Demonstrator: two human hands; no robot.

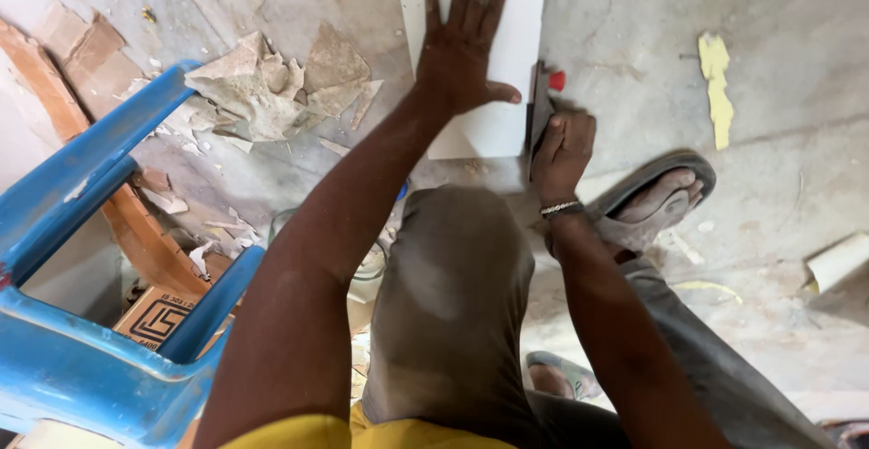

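A white rectangular tile (520, 14) lies flat on the concrete floor in front of my knee. My left hand (462, 37) rests on it palm down with the fingers spread. Beside the tile's right edge, my right hand (561, 146) is closed around a dark hand tool (540, 105) with a red knob at its top. The tool's blade runs along the tile's right edge. A beaded bracelet sits on my right wrist.
A blue plastic chair (81, 259) stands at the left. Broken tile shards and mortar scraps (272, 87) litter the floor beside it. My sandalled foot (656, 195) is at the right. A yellow scrap (717, 87) and a white offcut (837, 261) lie farther right.
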